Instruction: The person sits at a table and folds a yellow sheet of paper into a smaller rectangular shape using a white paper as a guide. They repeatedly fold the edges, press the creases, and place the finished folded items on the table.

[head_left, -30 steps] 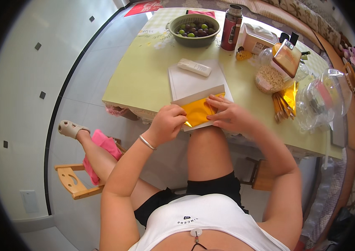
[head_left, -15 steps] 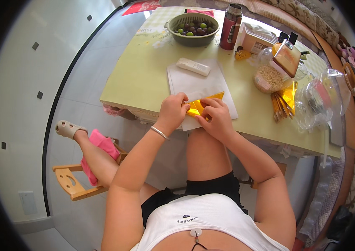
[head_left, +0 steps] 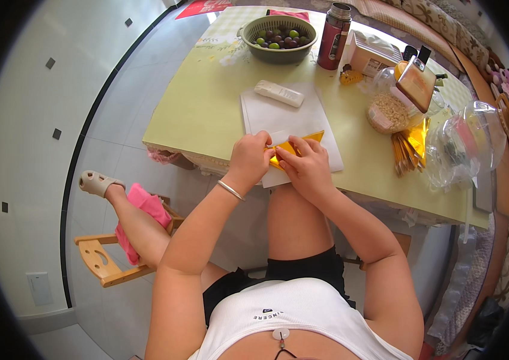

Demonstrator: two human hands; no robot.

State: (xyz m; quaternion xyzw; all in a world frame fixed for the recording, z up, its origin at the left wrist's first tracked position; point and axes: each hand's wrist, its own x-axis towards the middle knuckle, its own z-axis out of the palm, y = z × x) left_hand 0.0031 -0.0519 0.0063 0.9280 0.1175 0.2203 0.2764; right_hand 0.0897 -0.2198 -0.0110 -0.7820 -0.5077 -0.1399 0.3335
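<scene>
A piece of shiny gold foil paper (head_left: pixel 312 137), folded to a pointed shape, lies over white paper sheets (head_left: pixel 327 157) near the table's front edge. My left hand (head_left: pixel 250 157) is closed, pinching the foil's left end between thumb and fingers. On the middle of the foil, my right hand (head_left: pixel 308 165) presses with its fingertips, thumb beside the left fingers. The foil's upper right point sticks out past my right hand; part of it is hidden under the fingers. Beyond my hands, a white oblong block (head_left: pixel 279 93) rests on the sheets.
A fan of gold foil pieces (head_left: pixel 410 149) lies at the right, by a clear plastic bag (head_left: pixel 464 144) and a jar of pale grains (head_left: pixel 389 111). Farther back are a grape basket (head_left: pixel 281 55), a red thermos (head_left: pixel 333 37), a tissue box (head_left: pixel 369 55) and a phone (head_left: pixel 417 84).
My right fingers have slid left along the foil, closer to my left hand. My left hand keeps its pinch in nearly the same place.
</scene>
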